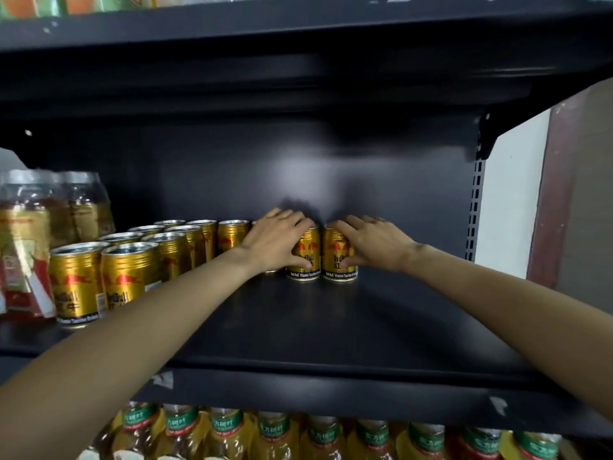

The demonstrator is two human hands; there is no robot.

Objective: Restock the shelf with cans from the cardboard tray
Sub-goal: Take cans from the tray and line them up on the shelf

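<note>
Two gold cans stand upright side by side at the back middle of the dark shelf (298, 327). My left hand (278, 239) wraps over the top of the left can (306, 260), thumb on its front. My right hand (374, 242) grips the right can (338, 260) from the right side. Both cans rest on the shelf board. Several more gold cans (132, 260) stand in rows to the left, reaching toward the front edge. The cardboard tray is out of view.
Shrink-wrapped jars (39, 234) stand at the far left of the shelf. The shelf board right of the two cans and in front of them is bare. A lower shelf holds several yellow bottles with green labels (275, 436). A perforated upright (476, 207) bounds the right side.
</note>
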